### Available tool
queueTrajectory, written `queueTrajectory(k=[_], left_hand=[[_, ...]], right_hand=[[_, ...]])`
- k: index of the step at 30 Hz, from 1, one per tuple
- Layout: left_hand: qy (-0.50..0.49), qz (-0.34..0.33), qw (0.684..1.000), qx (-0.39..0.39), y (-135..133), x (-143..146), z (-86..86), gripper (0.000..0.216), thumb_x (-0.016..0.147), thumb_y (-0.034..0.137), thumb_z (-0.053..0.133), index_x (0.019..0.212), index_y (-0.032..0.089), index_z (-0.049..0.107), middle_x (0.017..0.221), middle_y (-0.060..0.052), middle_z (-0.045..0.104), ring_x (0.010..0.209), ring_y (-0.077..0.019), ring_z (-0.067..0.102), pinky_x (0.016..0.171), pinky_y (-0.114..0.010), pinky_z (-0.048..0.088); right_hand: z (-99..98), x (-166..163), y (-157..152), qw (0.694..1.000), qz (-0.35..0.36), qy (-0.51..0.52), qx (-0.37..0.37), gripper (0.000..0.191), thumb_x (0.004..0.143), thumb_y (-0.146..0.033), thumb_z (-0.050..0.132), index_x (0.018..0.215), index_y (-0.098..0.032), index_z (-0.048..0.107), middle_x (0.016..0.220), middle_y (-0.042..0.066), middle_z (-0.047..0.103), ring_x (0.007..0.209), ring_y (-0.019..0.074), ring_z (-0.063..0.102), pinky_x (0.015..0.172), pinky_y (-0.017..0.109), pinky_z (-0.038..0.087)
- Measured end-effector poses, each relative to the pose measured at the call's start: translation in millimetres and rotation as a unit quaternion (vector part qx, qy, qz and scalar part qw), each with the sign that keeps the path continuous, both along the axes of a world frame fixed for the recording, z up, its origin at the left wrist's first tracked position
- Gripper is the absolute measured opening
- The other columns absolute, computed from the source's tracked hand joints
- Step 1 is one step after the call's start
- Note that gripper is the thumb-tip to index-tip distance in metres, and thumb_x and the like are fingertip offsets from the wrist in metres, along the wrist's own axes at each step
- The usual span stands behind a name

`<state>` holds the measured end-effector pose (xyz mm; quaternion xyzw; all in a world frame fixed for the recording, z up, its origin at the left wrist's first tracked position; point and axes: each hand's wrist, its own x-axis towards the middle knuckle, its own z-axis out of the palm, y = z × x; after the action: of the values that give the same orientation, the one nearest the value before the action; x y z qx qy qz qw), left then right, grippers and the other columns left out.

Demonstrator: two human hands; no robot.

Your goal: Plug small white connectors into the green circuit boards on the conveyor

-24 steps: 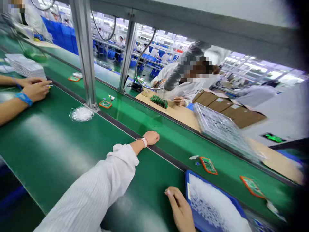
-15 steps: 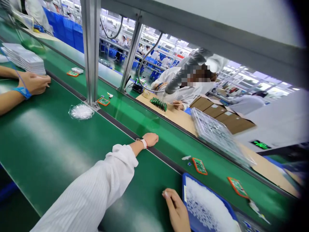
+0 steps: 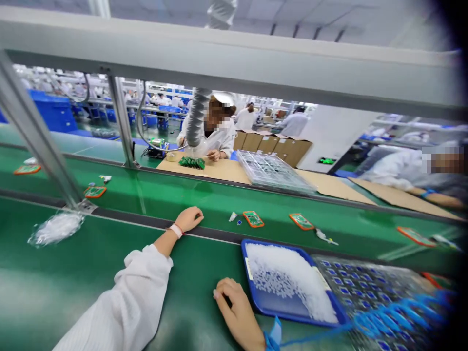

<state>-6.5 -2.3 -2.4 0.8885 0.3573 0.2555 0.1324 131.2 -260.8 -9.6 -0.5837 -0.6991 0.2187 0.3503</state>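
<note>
Fingers of the left hand (image 3: 187, 219) loosely bent over the near side of a long green strip, apparently a conveyor belt (image 3: 212, 197), with nothing visible in the grasp; impossible to tell whether holding something small on the hidden side. Thumb and fingers of the right hand (image 3: 237, 312) curved towards each other over the smooth green counter (image 3: 193, 263), tips near together, again with nothing visible between; not possible to tell whether really pressed together. Just beside the right hand, a shallow blue plastic tray (image 3: 288, 305) with many small white translucent pieces (image 3: 281, 258) inside. On the belt, to the right of the left hand and apart from it, a small white part (image 3: 233, 216), a tiny blue square piece (image 3: 239, 222) and a green circuit board in an orange rectangular frame (image 3: 253, 219); farther right, a similar second board (image 3: 301, 221). Compared with the earlier views, head turned more to the right, hand poses almost unchanged, but nearest board and small parts now shifted leftward, closer to the left hand. Meaning, as a judgement: parts now easier to reach for the left hand, though none visibly touched.
</note>
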Motion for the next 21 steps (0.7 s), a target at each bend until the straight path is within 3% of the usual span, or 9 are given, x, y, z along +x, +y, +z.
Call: queueTrajectory(k=[6, 11, 16, 18, 21], left_hand=[[0.014, -0.015, 0.999, 0.031, -6.8, 32.4, 6.8, 0.018, 0.090, 0.028, 0.047, 0.084, 0.017, 0.061, 0.087, -0.005, 0.064, 0.085, -0.0171, 0.058, 0.080, -0.030, 0.046], [0.041, -0.035, 0.997, 0.052, -20.1, 99.8, 12.7, 0.015, 0.086, 0.029, 0.054, 0.093, 0.019, 0.061, 0.097, -0.005, 0.063, 0.092, -0.0186, 0.057, 0.085, -0.032, 0.044], [0.078, 0.011, 0.993, 0.086, -28.3, 157.2, 19.6, 0.032, 0.083, 0.035, 0.057, 0.111, 0.019, 0.057, 0.122, -0.012, 0.054, 0.115, -0.0280, 0.045, 0.092, -0.040, 0.038], [0.101, 0.035, 0.990, 0.091, -25.4, 166.2, 20.0, 0.039, 0.083, 0.038, 0.056, 0.116, 0.018, 0.055, 0.126, -0.014, 0.051, 0.119, -0.0308, 0.041, 0.093, -0.043, 0.035], [0.152, 0.052, 0.984, 0.080, -16.1, 164.3, 18.5, 0.040, 0.082, 0.047, 0.055, 0.110, 0.018, 0.059, 0.113, -0.014, 0.060, 0.108, -0.0309, 0.051, 0.088, -0.043, 0.039]], right_hand=[[1.6, -9.6, -1.9, 1.000, 0.022, 0.005, -0.018, 0.018, 0.086, -0.019, 0.048, 0.069, -0.017, 0.050, 0.077, 0.001, 0.059, 0.078, 0.0131, 0.053, 0.075, 0.029, 0.033], [-1.1, -12.2, -0.5, 1.000, 0.018, -0.012, -0.023, 0.014, 0.083, -0.020, 0.053, 0.069, -0.017, 0.055, 0.078, 0.000, 0.061, 0.079, 0.0128, 0.052, 0.075, 0.029, 0.030], [4.1, -11.2, 1.4, 0.998, 0.026, -0.044, -0.035, 0.011, 0.081, -0.022, 0.055, 0.072, -0.017, 0.059, 0.079, 0.001, 0.061, 0.080, 0.0135, 0.052, 0.074, 0.029, 0.029], [6.4, -10.5, -0.2, 0.998, 0.031, -0.047, -0.033, 0.009, 0.081, -0.022, 0.056, 0.074, -0.017, 0.060, 0.081, 0.001, 0.062, 0.082, 0.0140, 0.052, 0.074, 0.029, 0.029], [8.1, -9.9, -3.9, 0.999, 0.024, -0.038, -0.012, 0.012, 0.082, -0.024, 0.054, 0.074, -0.018, 0.060, 0.083, 0.002, 0.062, 0.084, 0.0152, 0.051, 0.075, 0.029, 0.030]])
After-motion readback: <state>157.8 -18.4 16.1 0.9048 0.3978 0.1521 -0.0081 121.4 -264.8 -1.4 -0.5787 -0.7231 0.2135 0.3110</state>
